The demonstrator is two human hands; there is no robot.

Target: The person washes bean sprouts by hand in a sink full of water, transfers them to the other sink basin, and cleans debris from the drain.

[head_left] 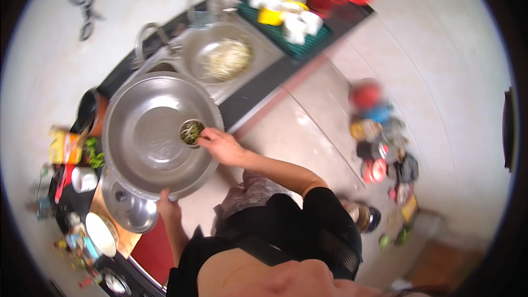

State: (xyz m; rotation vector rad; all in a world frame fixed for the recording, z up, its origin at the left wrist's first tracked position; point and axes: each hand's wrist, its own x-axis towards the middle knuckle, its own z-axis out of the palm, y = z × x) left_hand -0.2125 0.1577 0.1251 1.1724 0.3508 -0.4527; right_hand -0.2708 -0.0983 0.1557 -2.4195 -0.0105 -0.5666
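Observation:
A large, wide metal basin [137,162] tilts over the counter beside the sink. My left hand [168,207] holds its near rim, thumb over the edge and the other fingers hidden beneath. Over the basin's right side, my right hand [223,147] pinches the edge of a small round metal cup or strainer [183,135]; which of the two I cannot tell. Inside it lie green and pale plant bits [192,131]. The basin's wide bottom looks bare and wet. Pale sprouts or shreds [228,59] are heaped in the sink bowl [193,49] behind.
Several white cups [297,26] stand on a green rack [304,48] right of the sink. Close to the basin's left are an orange pot [99,111], a metal lid [132,209] and a cream bowl [102,235]. Jars and bags [379,148] line the floor's right side.

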